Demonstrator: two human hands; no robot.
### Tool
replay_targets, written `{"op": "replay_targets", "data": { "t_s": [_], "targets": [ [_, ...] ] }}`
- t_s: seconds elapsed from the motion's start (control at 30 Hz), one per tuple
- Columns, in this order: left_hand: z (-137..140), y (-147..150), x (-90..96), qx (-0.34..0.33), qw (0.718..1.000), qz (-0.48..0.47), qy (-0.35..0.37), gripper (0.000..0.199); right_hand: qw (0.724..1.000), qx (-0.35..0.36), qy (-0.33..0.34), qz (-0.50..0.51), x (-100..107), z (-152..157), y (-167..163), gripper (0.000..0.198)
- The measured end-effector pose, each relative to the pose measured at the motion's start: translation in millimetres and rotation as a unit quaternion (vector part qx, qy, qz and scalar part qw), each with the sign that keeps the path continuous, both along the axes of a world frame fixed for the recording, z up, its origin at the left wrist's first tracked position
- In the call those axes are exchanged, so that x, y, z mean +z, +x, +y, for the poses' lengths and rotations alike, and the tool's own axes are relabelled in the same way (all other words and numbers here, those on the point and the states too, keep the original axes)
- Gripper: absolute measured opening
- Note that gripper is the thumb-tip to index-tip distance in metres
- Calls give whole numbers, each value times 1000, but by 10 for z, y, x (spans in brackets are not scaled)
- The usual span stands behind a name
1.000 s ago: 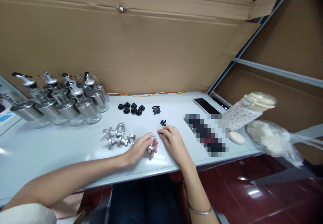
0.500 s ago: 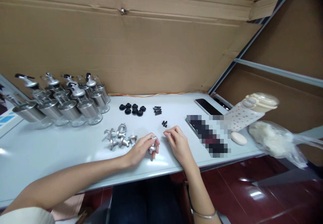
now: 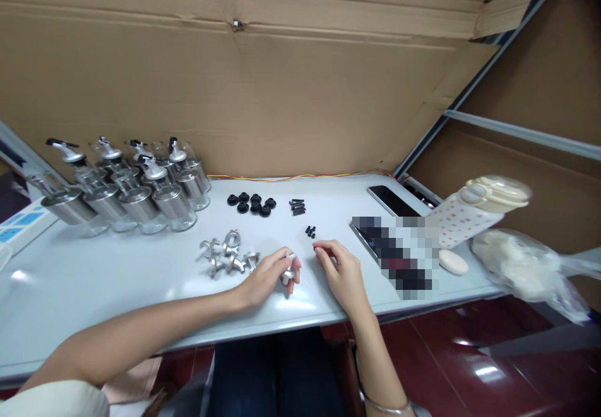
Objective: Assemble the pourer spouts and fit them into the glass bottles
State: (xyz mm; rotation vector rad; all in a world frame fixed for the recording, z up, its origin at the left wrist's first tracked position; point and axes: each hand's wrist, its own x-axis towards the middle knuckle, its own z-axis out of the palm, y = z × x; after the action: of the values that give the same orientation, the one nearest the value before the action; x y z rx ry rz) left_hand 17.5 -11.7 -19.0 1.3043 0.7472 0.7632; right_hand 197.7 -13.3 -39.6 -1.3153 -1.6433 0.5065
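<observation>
My left hand grips a metal spout; what my right hand holds is unclear. Some bottles have tops; loose spouts remain.

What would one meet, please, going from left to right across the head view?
Glass bottles, loose silver parts, left hand holding another silver part, small black pieces, right hand, rear phone, pale oval object, clear plastic bag.

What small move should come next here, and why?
Probably bring the right hand over to the silver part: the left hand holds that part, while the right, apart from it, seems to pinch a small dark piece.
</observation>
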Motion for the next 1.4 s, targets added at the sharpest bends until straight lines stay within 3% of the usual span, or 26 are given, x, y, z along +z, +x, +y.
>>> {"op": "replay_targets", "data": {
  "t_s": [0.17,0.37,0.57,0.77,1.03,1.3,1.4],
  "targets": [
    [-4,10,21,-3,1000,3,3,26,986,39,-9,160,11,-128,-276,14],
    [8,8,5,-8,1000,-6,-4,29,987,47,17,154,58,-174,-355,23],
    [17,4,-17,-9,1000,-8,5,27,971,16,-14,237,19,-170,-363,10],
    [14,1,-10,-9,1000,-2,7,24,956,19,-51,289,75,-191,-389,11],
    [28,14,-38,-10,1000,-2,17,26,941,102,-88,312,98,-202,-409,11],
    [9,1,-35,5,999,11,49,28,965,103,-61,233,47,-181,-391,9],
    [10,-7,-46,18,998,19,55,27,972,129,-50,189,56,-181,-387,28]
  ]
}}
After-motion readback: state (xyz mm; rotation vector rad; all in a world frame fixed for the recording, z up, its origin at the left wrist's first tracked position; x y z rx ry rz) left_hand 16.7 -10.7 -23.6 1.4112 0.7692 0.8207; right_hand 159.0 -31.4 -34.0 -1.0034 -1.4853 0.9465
